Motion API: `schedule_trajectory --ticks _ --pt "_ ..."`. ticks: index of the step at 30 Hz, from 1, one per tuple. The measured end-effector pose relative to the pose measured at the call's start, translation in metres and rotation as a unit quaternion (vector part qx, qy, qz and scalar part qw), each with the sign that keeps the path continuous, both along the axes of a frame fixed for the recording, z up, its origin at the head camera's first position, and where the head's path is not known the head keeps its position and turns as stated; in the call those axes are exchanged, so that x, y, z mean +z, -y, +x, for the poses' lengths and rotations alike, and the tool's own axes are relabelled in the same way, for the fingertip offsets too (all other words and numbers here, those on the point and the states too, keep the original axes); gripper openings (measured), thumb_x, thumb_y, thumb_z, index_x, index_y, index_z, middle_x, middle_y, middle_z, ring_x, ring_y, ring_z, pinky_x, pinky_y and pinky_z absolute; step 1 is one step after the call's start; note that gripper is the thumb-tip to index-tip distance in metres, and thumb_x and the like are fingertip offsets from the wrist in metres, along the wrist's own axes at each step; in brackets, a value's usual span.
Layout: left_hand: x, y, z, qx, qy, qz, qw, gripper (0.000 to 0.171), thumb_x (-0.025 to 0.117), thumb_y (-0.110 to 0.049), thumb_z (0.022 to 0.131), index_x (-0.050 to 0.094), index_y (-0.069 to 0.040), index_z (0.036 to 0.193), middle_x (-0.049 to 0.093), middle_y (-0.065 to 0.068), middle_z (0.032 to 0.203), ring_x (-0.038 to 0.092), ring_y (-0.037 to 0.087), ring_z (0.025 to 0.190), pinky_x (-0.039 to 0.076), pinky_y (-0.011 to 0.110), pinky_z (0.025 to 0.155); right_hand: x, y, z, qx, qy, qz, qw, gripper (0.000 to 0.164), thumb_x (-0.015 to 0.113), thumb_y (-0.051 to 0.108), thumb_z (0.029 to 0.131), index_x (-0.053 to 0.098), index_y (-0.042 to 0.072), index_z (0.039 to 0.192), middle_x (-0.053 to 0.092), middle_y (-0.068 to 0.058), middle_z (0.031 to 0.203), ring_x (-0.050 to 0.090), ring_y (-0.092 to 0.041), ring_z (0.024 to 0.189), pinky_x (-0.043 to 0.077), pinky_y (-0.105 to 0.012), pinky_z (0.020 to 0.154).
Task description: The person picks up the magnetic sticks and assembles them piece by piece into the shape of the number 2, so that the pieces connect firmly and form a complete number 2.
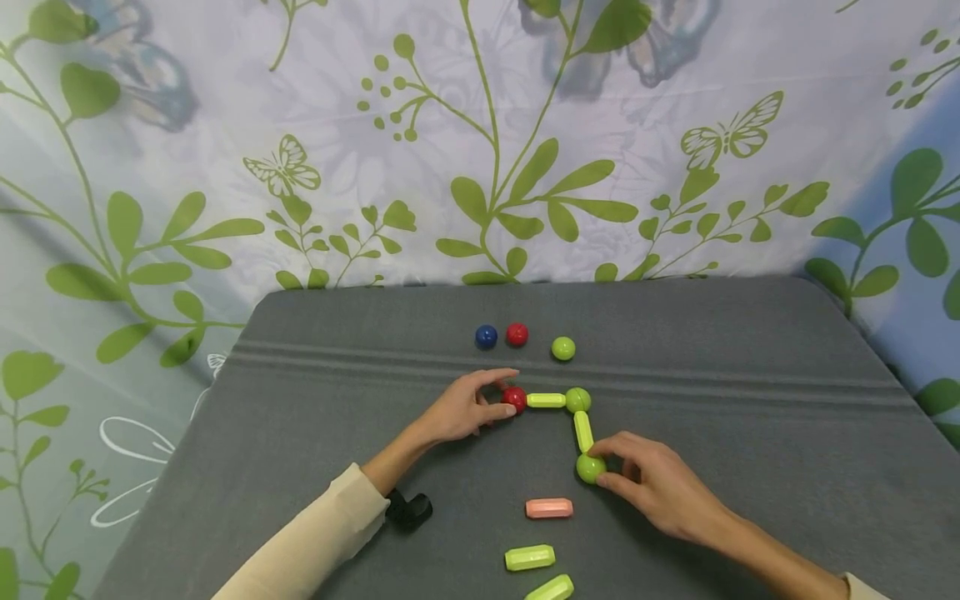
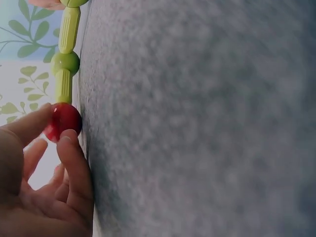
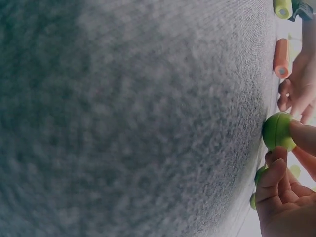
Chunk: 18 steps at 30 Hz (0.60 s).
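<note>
My left hand [image 1: 459, 407] pinches a red ball [image 1: 513, 400] between thumb and fingers. From that ball a yellow-green rod [image 1: 546, 401] runs right to a green ball [image 1: 578, 400]. A second yellow-green rod [image 1: 583, 432] leads from there toward me, ending at another green ball [image 1: 591, 468]. Thumb and fingers of my right hand [image 1: 663, 483] pinch this nearer green ball. Together the pieces form a bent, L-shaped chain lying on the table. In the left wrist view the red ball [image 2: 63, 122] sits between thumb and fingertip; the right wrist view shows the held green ball [image 3: 278, 131] close up.
Behind the chain lie a blue ball [image 1: 486, 337], a loose red ball [image 1: 517, 334] and a loose green ball [image 1: 563, 348]. Nearer me are a salmon-pink rod [image 1: 549, 508] and two yellow-green rods, one [image 1: 529, 557] beyond the other [image 1: 551, 588]. A black object [image 1: 409, 510] lies by my left forearm.
</note>
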<state>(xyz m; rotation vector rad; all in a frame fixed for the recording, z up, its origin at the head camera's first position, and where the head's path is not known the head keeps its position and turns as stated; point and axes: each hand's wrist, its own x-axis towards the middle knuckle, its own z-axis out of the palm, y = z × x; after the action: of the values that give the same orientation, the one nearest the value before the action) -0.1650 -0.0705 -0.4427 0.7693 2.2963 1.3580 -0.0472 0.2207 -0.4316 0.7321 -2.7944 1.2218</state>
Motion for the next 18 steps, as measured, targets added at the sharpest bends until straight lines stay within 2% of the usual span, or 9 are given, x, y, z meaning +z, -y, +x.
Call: schedule_trajectory --ticks 3,6,9,12,18 --pt "0.000 0.002 0.003 0.039 0.000 0.020 0.9990 0.054 0.071 -0.018 0.093 0.051 -0.007 0.142 0.056 0.015 0.125 0.057 0.017 0.064 0.051 0.032 0.051 0.000 -0.001 0.001 0.001 -0.002 -0.001 1.000 0.028 0.078 0.012 0.085 0.069 0.018 0.111 0.063 0.011 0.098 0.049 0.001 0.064 0.042 -0.022 0.055" --pt "0.004 0.004 0.010 0.081 -0.016 0.034 0.9960 0.050 0.072 -0.018 0.092 0.055 -0.006 0.137 0.056 0.015 0.124 0.054 0.016 0.062 0.050 0.031 0.050 0.000 0.000 0.000 0.002 -0.003 -0.001 1.000 0.027 0.078 0.012 0.086 0.069 0.018 0.111 0.063 0.011 0.098 0.049 0.001 0.064 0.043 -0.022 0.055" --pt "0.010 0.002 0.020 0.100 -0.026 0.039 0.9939 0.042 0.073 -0.019 0.092 0.061 -0.006 0.130 0.058 0.013 0.119 0.051 0.014 0.059 0.048 0.028 0.050 0.001 0.001 0.000 0.002 -0.007 0.000 1.000 0.027 0.078 0.012 0.085 0.069 0.017 0.110 0.063 0.011 0.098 0.049 0.002 0.064 0.043 -0.022 0.055" --pt "0.014 0.000 0.035 0.080 -0.016 0.037 0.9960 0.035 0.073 -0.019 0.092 0.064 -0.006 0.123 0.061 0.012 0.111 0.048 0.010 0.058 0.044 0.025 0.052 0.001 0.001 0.001 0.000 -0.004 0.002 1.000 0.027 0.078 0.012 0.085 0.069 0.018 0.110 0.063 0.011 0.098 0.049 0.002 0.064 0.043 -0.022 0.055" --pt "0.015 -0.010 0.067 -0.004 0.025 0.005 0.9997 0.030 0.075 -0.018 0.089 0.068 -0.007 0.116 0.063 0.001 0.099 0.047 0.004 0.057 0.041 0.020 0.053 0.000 0.001 0.002 0.001 -0.007 -0.002 1.000 0.027 0.078 0.013 0.086 0.068 0.018 0.111 0.063 0.012 0.096 0.049 0.002 0.064 0.042 -0.022 0.054"
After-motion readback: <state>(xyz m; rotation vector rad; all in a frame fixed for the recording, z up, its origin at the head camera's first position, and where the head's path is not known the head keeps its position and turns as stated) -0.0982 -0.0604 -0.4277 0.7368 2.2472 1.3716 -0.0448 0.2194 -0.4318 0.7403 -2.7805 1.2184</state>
